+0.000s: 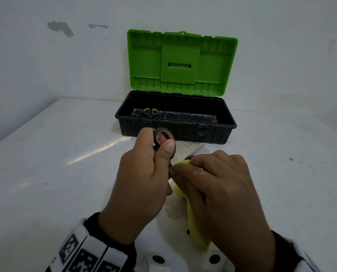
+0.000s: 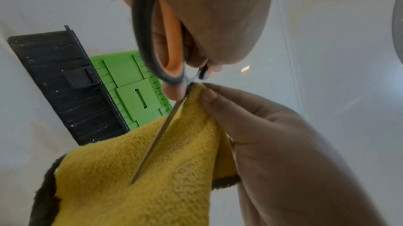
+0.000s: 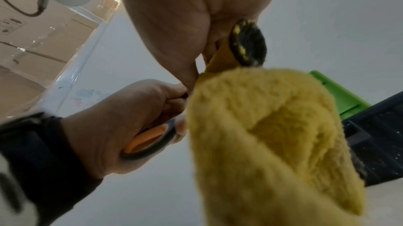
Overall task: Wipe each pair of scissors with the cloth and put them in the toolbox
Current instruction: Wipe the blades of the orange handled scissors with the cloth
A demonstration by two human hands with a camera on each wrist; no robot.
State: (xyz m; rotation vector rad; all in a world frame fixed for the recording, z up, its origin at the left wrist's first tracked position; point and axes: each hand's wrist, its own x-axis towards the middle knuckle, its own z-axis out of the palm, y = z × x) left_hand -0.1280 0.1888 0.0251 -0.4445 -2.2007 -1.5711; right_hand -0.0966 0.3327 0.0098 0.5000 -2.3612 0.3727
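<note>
My left hand grips the grey and orange handles of a pair of scissors above the white table. Their steel blade points away from me, toward the toolbox. My right hand pinches a yellow cloth around the blade close to the pivot. The cloth hangs down from that hand. The toolbox stands open at the back, black base and green lid upright. Another pair of scissors with green handles lies inside at the left end.
The white table ends at a white wall behind the toolbox. A pale smudged patch lies on the table just in front of the toolbox. Cardboard boxes show beyond the table's edge in the right wrist view.
</note>
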